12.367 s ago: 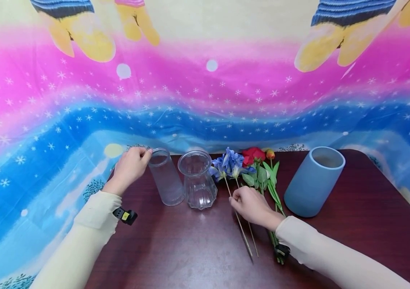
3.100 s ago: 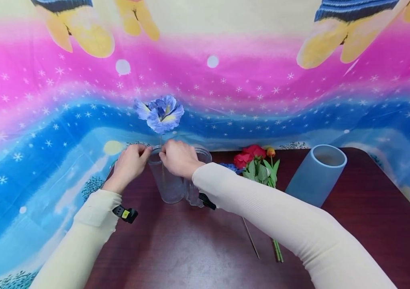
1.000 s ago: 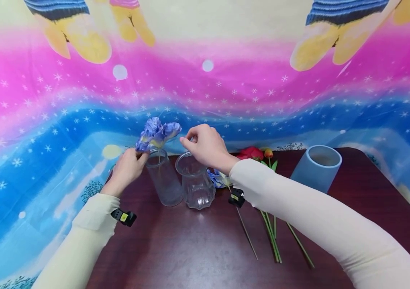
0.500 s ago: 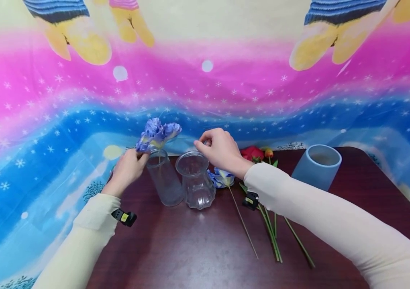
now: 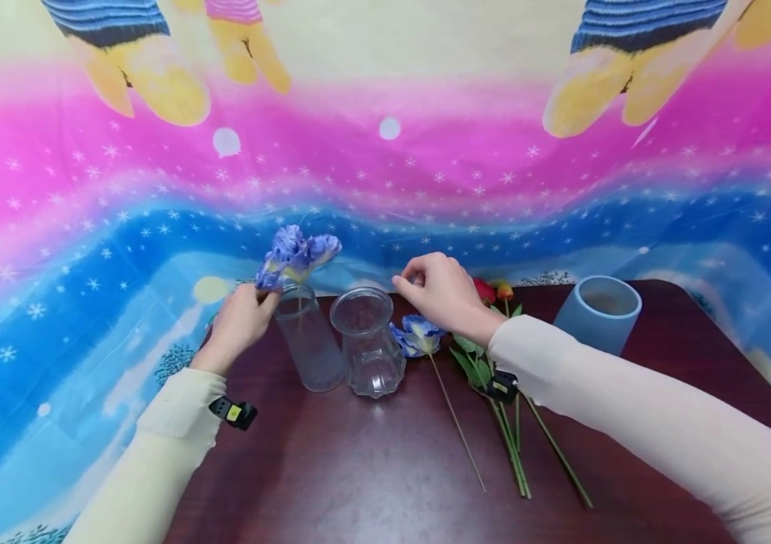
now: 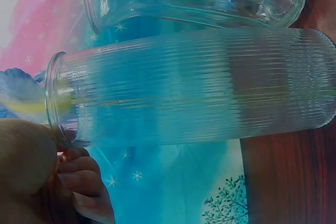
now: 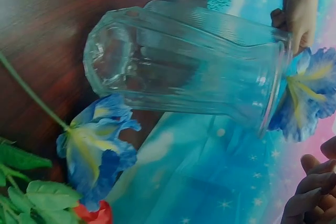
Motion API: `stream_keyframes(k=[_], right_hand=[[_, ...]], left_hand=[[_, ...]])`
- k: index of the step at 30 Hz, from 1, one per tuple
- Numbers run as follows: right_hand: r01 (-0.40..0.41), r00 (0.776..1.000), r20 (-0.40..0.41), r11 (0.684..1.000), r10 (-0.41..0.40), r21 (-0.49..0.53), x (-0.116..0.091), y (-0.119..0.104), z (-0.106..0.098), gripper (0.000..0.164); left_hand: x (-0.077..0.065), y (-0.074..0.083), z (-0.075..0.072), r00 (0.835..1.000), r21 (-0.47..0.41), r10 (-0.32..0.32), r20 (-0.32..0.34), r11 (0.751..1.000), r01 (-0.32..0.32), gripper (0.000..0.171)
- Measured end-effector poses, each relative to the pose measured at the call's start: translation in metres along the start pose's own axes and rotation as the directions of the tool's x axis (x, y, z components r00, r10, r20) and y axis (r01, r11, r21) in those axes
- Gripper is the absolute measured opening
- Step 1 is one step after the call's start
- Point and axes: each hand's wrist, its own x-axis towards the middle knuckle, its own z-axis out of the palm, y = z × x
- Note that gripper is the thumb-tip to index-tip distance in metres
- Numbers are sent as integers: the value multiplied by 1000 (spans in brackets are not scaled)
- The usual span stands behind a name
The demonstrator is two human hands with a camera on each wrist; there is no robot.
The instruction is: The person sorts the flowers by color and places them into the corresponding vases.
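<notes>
My left hand (image 5: 239, 321) pinches the rim of a tall ribbed glass vase (image 5: 317, 351), thumb and fingers at its mouth in the left wrist view. Out of that vase rises a blue-and-yellow iris (image 5: 293, 253), its stem (image 6: 157, 99) visible through the glass. Beside it stands a flared clear glass vase (image 5: 374, 347), with no stem in it. My right hand (image 5: 442, 291) hovers right of the flared vase's mouth, fingers loosely bent and holding nothing. Beneath this hand a second blue iris (image 5: 417, 335) lies on the table, its thin stem pointing toward me.
A red flower (image 5: 483, 290), an orange-yellow tulip (image 5: 505, 290) and green leaves (image 5: 472, 366) lie partly hidden by my right arm. A blue-grey vase (image 5: 596, 317) stands at the right on the dark wooden table (image 5: 331, 476). A patterned cloth (image 5: 385, 181) hangs behind.
Earlier my right hand took one iris from the table and put it into the ribbed vase. It has let go and drawn back rightward and slightly down. The left hand keeps its hold.
</notes>
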Motion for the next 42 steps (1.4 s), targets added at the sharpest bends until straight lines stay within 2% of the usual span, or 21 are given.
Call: stream_keyframes(k=[12,19,24,31,37,42], right_hand=[[-26,999,33,998,28,-60,-15,21,-3,20],[-10,998,60,993,17,-114,-21,32,0,22],[2,998,60,992,6,-127,-25,40,5,20],[-20,997,70,986,32,-166,-31,51,15,17],[-36,993,101,981,57,-193,-37,61,23,16],[-19,990,133,976,49,-218,-42,69,31,16]], left_hand=[[2,1,2,1000,3,-1,-2,1000,1,37],[1,-2,2,1000,-14,-5,3,1000,5,38],[0,-2,1,1000,-10,-15,2,1000,15,38],[1,-2,2,1000,-7,-5,-5,1000,5,38],[2,-1,2,1000,-9,-1,-1,1000,1,38],[1,-1,1,1000,-6,-5,1,1000,5,37]])
